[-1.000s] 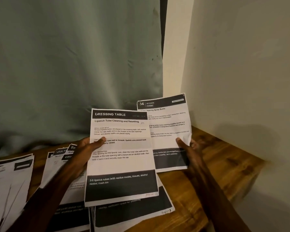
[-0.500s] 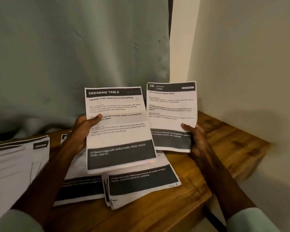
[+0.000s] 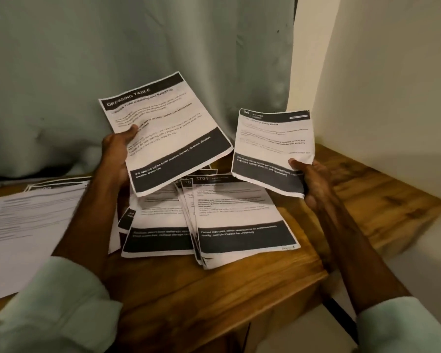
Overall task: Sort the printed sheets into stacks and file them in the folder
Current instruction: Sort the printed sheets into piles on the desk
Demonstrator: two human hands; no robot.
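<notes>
My left hand (image 3: 119, 151) grips a printed sheet headed "DRESSING TABLE" (image 3: 173, 128) by its left edge, thumb on top, the sheet tilted to the left above the table. My right hand (image 3: 312, 179) holds a second sheet, headed with the number 14 (image 3: 273, 146), at its lower right corner. Below both lies a fanned stack of printed sheets (image 3: 239, 215) with black bands, and a second stack (image 3: 158, 225) sits just left of it. No folder is visible.
A wooden table (image 3: 252, 284) fills the corner between a grey-green curtain (image 3: 112, 59) and a cream wall (image 3: 392, 85). More printed sheets (image 3: 26, 230) lie spread at the left. The table's right edge runs close to my right forearm.
Both hands have moved apart, so the two sheets no longer overlap. The left sheet has tilted counter-clockwise. The view has dropped, showing more of the stacks on the table.
</notes>
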